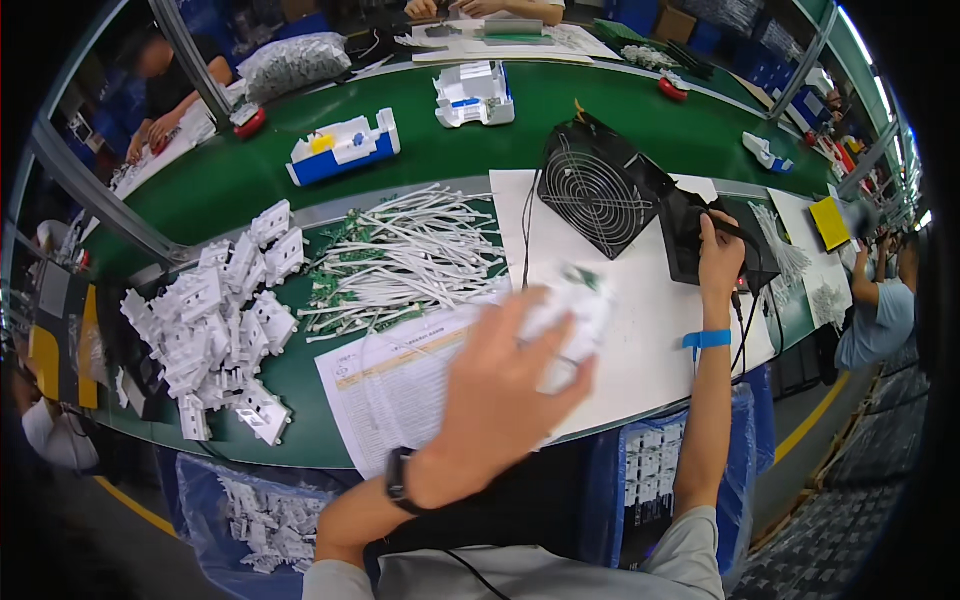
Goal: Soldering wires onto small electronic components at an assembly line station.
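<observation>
My left hand, smeared by motion, is closed on a white plastic part with a small green circuit board at its top edge, held over the white work sheet. The part is blurred too. My right hand, with a blue band at the wrist, is at a black box with cables. Its fingers are closed there around something dark, and what it is cannot be made out. A black fan with a round wire grille stands left of the box. A printed paper lies under my left forearm.
White plastic parts are heaped at the left, beside green boards with white wires. Blue-and-white housings sit on the green belt. Lined bins stand below the table edge. Other people work across and at both sides.
</observation>
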The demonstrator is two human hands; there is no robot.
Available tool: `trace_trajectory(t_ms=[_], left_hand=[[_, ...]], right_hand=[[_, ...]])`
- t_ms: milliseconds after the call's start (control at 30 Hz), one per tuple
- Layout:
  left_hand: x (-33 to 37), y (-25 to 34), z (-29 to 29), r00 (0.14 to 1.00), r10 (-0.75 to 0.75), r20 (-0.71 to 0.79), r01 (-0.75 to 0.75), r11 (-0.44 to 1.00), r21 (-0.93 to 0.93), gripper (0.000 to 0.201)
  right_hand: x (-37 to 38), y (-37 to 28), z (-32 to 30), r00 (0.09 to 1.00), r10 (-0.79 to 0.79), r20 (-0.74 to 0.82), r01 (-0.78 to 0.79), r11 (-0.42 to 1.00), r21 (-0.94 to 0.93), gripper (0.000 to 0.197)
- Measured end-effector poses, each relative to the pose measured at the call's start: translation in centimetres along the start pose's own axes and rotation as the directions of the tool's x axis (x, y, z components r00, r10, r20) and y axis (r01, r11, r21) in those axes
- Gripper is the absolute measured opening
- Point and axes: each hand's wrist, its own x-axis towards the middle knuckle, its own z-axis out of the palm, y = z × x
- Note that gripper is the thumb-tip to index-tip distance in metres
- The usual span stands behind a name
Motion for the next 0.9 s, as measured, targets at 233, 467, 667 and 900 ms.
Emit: trace_trajectory(t_ms=[233, 467, 667, 900], left_hand=[[10.3, -10.9, -4.1, 0.997, -0.020, -0.074, 0.043, 0.941, 0.336, 0.031], [18.5, -22.3, 2.8, 0.980, -0.196, 0.033, 0.152, 0.844, 0.515, 0.041], [16.5, -23.9, 0.7, 0.981, 0.164, 0.105, -0.194, 0.765, 0.614, 0.041], [9.1, -23.6, -14.1, 0.915, -0.185, 0.357, -0.205, 0.550, 0.810, 0.043]], right_hand=[[-3.1, -0.4, -1.3, 0.980, 0.129, 0.153, -0.136, 0.990, 0.034, 0.029], [-10.5, -9.7, -5.8, 0.843, 0.102, 0.528, 0.021, 0.975, -0.223, 0.026], [-12.9, -17.0, -5.8, 0.778, 0.080, 0.623, 0.005, 0.991, -0.134, 0.022], [-15.5, -22.7, 0.2, 0.396, -0.328, 0.858, 0.110, 0.944, 0.311, 0.015]])
